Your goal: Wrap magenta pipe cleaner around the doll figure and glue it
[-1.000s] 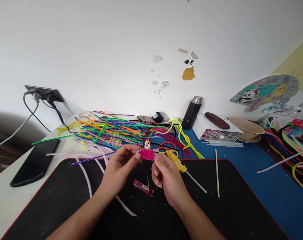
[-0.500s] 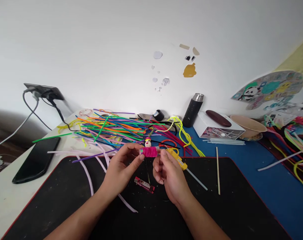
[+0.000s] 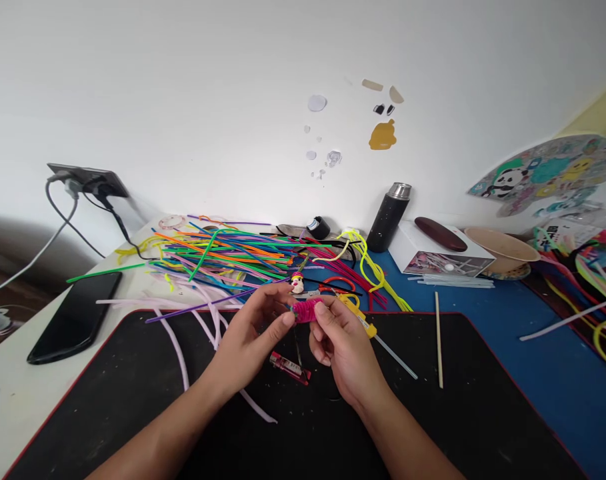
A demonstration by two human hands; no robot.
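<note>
A bright pink wound pipe-cleaner roll [image 3: 307, 311] is held level between my two hands over the black mat [image 3: 413, 413]. My left hand [image 3: 255, 327] pinches its left end, where a bit of green shows, between thumb and fingers. With thumb and fingers closed, my right hand [image 3: 343, 333] grips the right end. Just beyond the roll is a small white figure head [image 3: 297, 285] with a pink top; whether it is joined to the roll I cannot tell. Below my hands lies a red lighter [image 3: 290, 368]. The yellow glue gun [image 3: 369, 327] is partly hidden behind my right hand.
A pile of coloured pipe cleaners [image 3: 233, 252] spreads along the back. Pale lilac strands [image 3: 179, 353] and a phone [image 3: 75, 319] lie left. To the right are a wooden stick [image 3: 439, 340], a black flask [image 3: 389, 219], a white box [image 3: 417, 260] and a bowl [image 3: 503, 245].
My right hand has moved in and closed on the roll's right end. The pink roll has shifted slightly right and tilted. The view has turned slightly.
</note>
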